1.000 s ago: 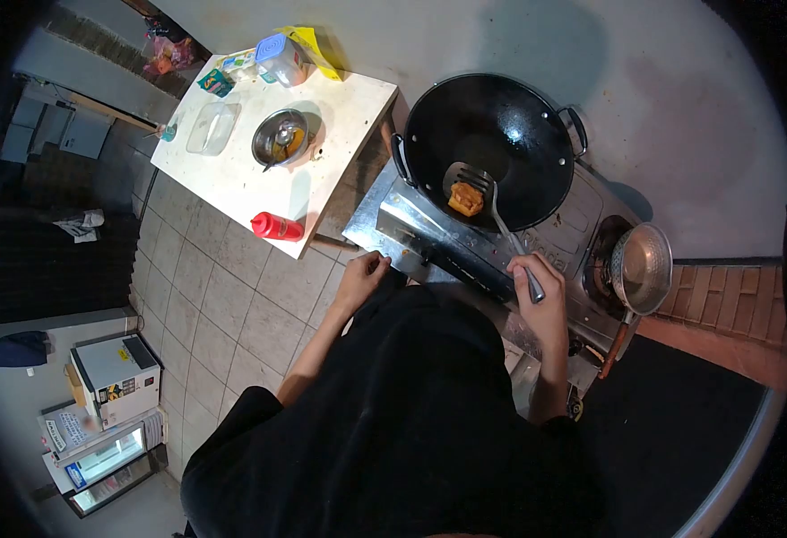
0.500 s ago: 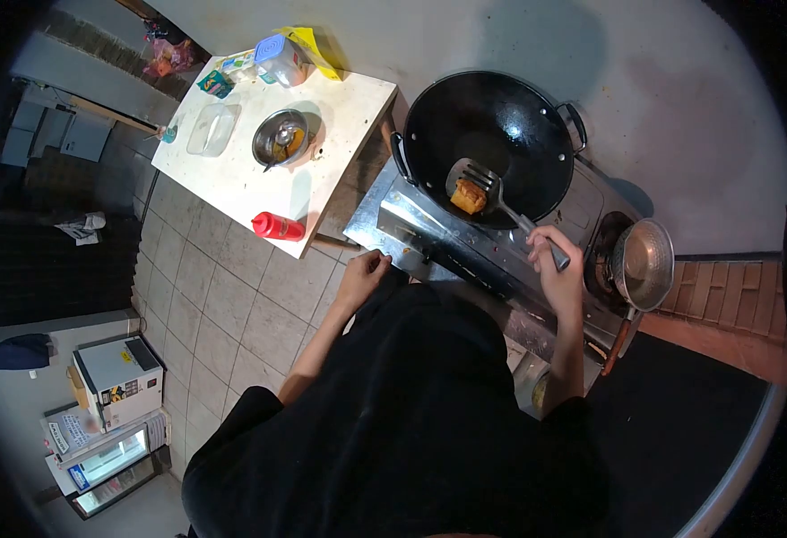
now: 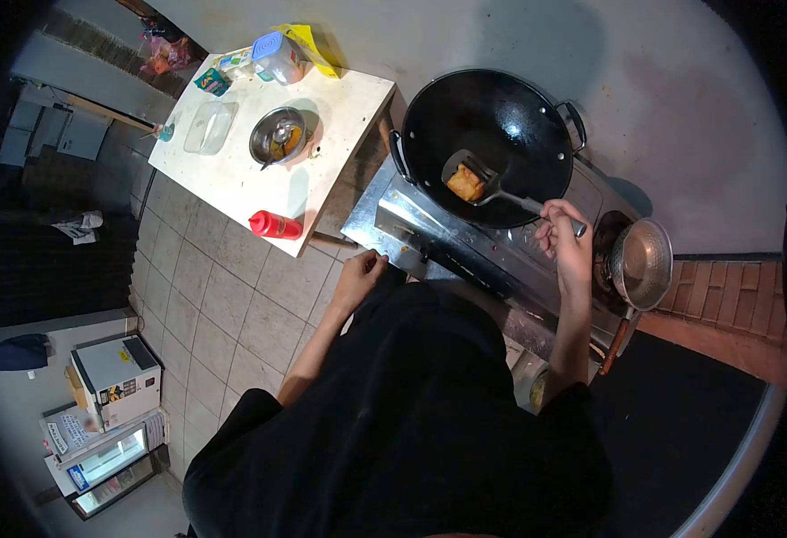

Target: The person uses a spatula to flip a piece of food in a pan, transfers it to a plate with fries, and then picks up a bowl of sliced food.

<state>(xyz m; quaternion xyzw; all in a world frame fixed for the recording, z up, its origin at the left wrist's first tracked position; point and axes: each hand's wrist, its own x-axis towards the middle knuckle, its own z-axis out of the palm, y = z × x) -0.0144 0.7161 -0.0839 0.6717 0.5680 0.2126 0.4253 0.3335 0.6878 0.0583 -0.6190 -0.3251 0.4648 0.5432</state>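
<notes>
My right hand is wrapped round the handle of a slotted metal spatula. The spatula's blade lies inside a large black wok, with a golden-brown piece of food on it or against it. The wok rests on a steel stove. Near the stove's front left corner is my left hand, its fingers curled together; whether they hold anything is too small to tell.
Right of the wok stands a hammered metal pan with a wooden handle. A white table at the left bears a steel bowl, a red bottle, a clear tray and a blue-lidded container.
My right hand has moved slightly up and right. The spatula's handle now lies flatter, and the food has shifted a little left and up in the wok.
</notes>
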